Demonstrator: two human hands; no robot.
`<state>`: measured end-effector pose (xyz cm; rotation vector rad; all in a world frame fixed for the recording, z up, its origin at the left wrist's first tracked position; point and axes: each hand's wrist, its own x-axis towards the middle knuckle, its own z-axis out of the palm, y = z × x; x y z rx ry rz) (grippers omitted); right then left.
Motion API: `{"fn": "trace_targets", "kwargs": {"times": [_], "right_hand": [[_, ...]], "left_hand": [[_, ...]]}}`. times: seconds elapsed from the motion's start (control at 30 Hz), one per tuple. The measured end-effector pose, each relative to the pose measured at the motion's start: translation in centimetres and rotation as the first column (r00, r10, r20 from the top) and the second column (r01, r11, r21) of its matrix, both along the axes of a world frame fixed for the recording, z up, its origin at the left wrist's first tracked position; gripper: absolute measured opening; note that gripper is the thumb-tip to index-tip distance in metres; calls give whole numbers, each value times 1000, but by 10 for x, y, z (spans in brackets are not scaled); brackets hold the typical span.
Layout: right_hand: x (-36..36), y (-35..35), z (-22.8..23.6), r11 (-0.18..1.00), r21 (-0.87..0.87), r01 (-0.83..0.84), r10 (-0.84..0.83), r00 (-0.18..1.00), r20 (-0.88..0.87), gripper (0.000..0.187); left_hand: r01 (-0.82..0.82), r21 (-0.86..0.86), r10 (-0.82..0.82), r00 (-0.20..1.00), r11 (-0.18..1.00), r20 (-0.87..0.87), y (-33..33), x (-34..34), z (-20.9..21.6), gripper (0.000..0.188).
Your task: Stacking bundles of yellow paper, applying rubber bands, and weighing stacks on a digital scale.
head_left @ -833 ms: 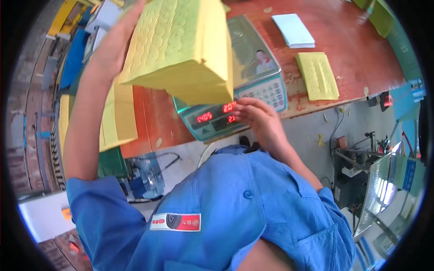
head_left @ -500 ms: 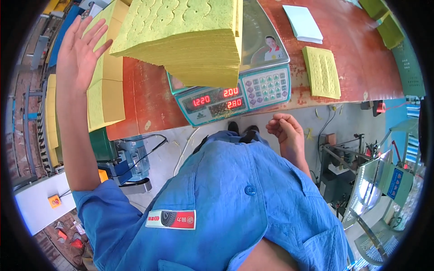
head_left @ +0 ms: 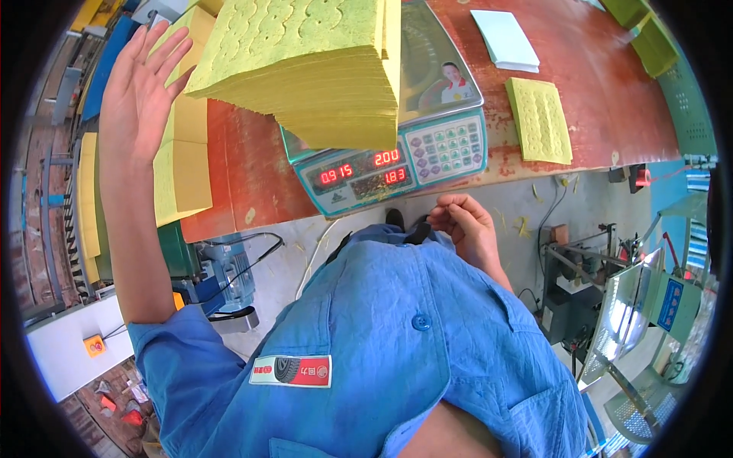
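My left hand [head_left: 141, 103] is raised at the left, palm showing and fingers spread, with nothing in it. Its fingertips are beside a tall stack of yellow paper sheets [head_left: 343, 99] with wavy embossed or perforated rows. That stack rests on a teal electronic scale [head_left: 447, 149] with a steel pan and lit red digits, and covers much of the pan. Below the scale's front right, my right hand [head_left: 466, 225] hangs in front of my body. Its fingers are curled in toward the thumb, and no object shows in them.
More yellow stacks [head_left: 183, 179] stand at the left edge of the red worn table [head_left: 237, 175]. To the scale's right lie a thin yellow bundle [head_left: 539, 122] and a white pad [head_left: 505, 42]. A machine with a clear guard [head_left: 622, 313] stands at lower right.
My right hand has moved left and slightly up, fingers still curled. My left hand has shifted slightly right, still spread. The scale's red digits have dropped to lower values.
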<state>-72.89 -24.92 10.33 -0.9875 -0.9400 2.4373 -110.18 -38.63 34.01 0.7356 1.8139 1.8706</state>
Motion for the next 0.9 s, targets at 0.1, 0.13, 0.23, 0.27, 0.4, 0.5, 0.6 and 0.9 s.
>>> {"fn": "trace_targets", "kwargs": {"times": [0.1,0.13,0.23,0.27,0.4,0.5,0.6,0.9], "right_hand": [[2,0,-1,1000,-7,7,-7,1000,0,16],[1,0,-1,1000,-6,9,-9,1000,1,16],[0,0,-2,1000,-4,10,-10,1000,10,16],[0,0,-2,1000,-3,8,-8,1000,6,16],[-2,1,0,1000,-2,-1,1,1000,14,16],[-7,0,3,994,106,-28,25,999,28,16],[-15,6,6,953,295,-68,68,998,8,18],[-63,18,30,877,475,-75,149,981,-121,23]], "left_hand": [[18,0,-18,1000,1000,1,5,4,-3,70],[24,-5,-24,1000,1000,6,5,5,-4,70],[-14,-42,17,997,999,69,7,5,-11,72],[-13,-42,16,997,999,71,7,5,-13,72],[-18,-88,31,988,996,152,4,6,-18,73],[-13,-104,31,985,994,170,0,10,-12,73],[6,-108,-15,997,994,-78,4,25,-2,71],[209,-116,-227,959,971,-172,27,25,8,64]]}}
